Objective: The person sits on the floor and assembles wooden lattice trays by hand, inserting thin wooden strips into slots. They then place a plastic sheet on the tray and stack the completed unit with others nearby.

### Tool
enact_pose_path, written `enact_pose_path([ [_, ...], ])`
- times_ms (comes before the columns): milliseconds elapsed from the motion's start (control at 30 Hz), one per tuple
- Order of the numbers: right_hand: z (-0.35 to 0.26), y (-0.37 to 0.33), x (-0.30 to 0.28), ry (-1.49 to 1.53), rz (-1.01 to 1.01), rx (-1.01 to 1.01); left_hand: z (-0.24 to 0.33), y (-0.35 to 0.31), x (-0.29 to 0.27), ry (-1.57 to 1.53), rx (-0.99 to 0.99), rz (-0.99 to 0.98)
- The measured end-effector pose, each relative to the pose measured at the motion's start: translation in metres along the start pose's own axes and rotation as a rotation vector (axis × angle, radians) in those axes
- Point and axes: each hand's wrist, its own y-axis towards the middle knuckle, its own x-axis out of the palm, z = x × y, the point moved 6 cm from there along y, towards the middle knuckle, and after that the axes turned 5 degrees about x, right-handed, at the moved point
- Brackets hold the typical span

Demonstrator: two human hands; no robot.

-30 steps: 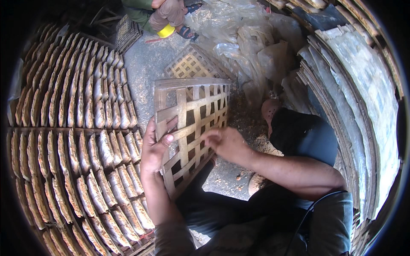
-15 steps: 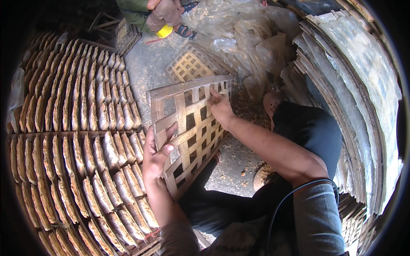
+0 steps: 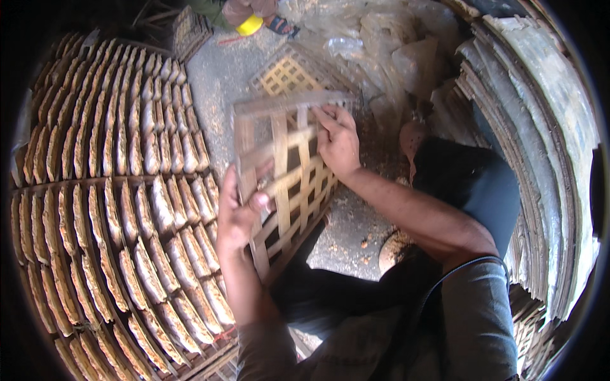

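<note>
Clamping the tray point(image 3: 286, 179) between fingers and thumb, left hand point(image 3: 236, 222) may slip if right hand point(image 3: 340, 145) (finger closure unclear) pushes.

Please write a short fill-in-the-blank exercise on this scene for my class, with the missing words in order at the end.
1. The left hand holds the woven tray by its ____ edge, as pictured.
2. The right hand is near the tray's upper ____ corner.
3. Beside a dark sandal is a bright ____ object.
4. Rows of whitish-brown slabs fill the picture's ____ side.

Missing words: left; right; yellow; left.
</note>
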Motion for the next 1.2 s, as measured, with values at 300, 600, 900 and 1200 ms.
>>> enact_pose_path([
  [300,-0.049,0.014,-0.002,0.322,-0.474,0.458,-0.003,0.022,-0.016,0.234,0.073,0.233],
  [600,-0.142,-0.047,-0.018,0.11,-0.693,0.109,-0.045,0.043,0.038,-0.223,0.004,0.417],
  [900,-0.122,-0.024,-0.033,0.086,-0.63,0.231,-0.299,-0.006,0.044,-0.31,-0.799,0.233],
  [1200,-0.088,0.003,-0.086,-0.048,-0.566,0.553,-0.338,-0.063,0.144,-0.389,-1.249,-0.029],
])
